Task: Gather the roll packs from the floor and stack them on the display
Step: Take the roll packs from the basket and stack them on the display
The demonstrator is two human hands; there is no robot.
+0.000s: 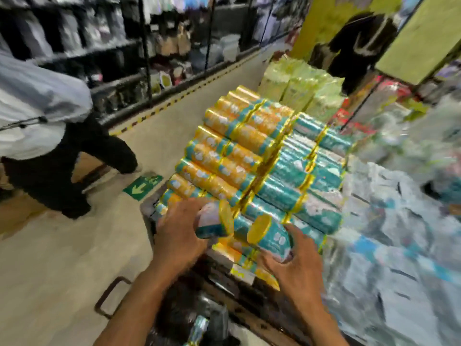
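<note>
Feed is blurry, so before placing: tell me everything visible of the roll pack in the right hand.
The roll pack is a teal cylinder in glossy film with pale print and a yellow end facing up-left. The right hand grips its lower end; it tilts over the display's front, beside the other pack in the left hand.

You have the left pack (211, 224) and right pack (270, 237) side by side, just before the stacked packs (249, 158).
</note>
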